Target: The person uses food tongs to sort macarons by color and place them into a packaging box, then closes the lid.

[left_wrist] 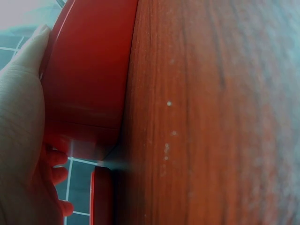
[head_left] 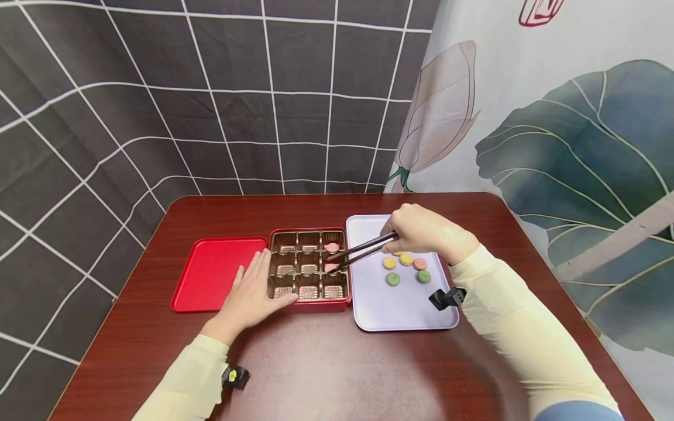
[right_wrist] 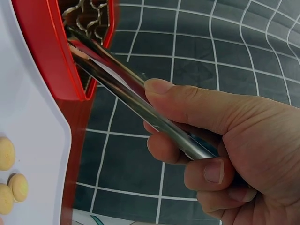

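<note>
My right hand (head_left: 421, 231) grips dark metal tongs (right_wrist: 185, 138) above the tray's left part. Their tips reach into the middle right compartment of a red box (head_left: 318, 306) with a gold divided insert. A pink macaron (head_left: 330, 268) sits there at the tips; whether they pinch it I cannot tell. Another pink macaron (head_left: 332, 247) lies in the back right compartment. Against the box's front left corner rests my left hand (head_left: 254, 296), fingers straight along its left side, thumb at the front edge.
A pale lilac tray (head_left: 402, 310) right of the box carries several macarons: yellow (head_left: 389, 263), pink (head_left: 419, 264) and green (head_left: 392, 279). My right hand partly hides one yellow. To the left lies a flat red lid (head_left: 210, 275) on the brown table (head_left: 326, 362). A gridded curtain (head_left: 300, 117) hangs behind.
</note>
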Available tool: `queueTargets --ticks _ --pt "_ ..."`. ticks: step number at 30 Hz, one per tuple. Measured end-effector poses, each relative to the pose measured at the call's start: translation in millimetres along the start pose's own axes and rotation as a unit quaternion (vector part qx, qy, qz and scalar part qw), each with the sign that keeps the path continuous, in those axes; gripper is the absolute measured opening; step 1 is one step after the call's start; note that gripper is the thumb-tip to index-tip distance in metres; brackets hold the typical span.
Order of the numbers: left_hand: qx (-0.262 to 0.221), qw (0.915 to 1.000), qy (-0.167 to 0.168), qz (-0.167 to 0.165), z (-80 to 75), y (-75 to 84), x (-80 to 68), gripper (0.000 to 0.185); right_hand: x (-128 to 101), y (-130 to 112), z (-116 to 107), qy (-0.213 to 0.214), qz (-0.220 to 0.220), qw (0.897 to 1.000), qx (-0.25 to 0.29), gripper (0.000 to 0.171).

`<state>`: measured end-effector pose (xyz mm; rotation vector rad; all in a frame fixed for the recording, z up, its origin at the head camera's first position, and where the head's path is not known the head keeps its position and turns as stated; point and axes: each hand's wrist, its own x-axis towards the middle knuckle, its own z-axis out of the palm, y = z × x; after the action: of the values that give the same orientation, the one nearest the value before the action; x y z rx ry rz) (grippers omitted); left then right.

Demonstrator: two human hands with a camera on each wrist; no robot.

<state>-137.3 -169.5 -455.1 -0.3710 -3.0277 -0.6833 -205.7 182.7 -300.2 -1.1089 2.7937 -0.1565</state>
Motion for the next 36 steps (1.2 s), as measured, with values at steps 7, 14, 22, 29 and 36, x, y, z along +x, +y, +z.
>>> queueTargets --ticks 7,14,22,29,36 --pt "0.003 1.0 -0.001 0.001 0.2 0.1 0.5 0.115 -9.1 9.1 5.7 0.016 0.026 0.999 0.03 0.022" --pt "0.001 1.0 0.0 0.0 -0.2 0.2 0.7 0.114 -22.0 21.9 13.7 0.04 0.038 0.997 0.051 0.032" --pt "0.006 1.0 0.001 0.001 0.1 -0.3 0.3 0.115 -35.4 34.7 25.7 0.112 0.059 0.988 0.09 0.036" --pt "0.004 1.0 0.001 0.002 0.3 0.7 0.0 0.114 -47.8 42.5 39.4 0.141 0.091 0.973 0.156 0.041" --pt "0.003 1.0 -0.001 0.0 1.0 -0.1 0.3 0.115 -64.9 55.4 54.1 0.118 0.132 0.956 0.234 0.056"
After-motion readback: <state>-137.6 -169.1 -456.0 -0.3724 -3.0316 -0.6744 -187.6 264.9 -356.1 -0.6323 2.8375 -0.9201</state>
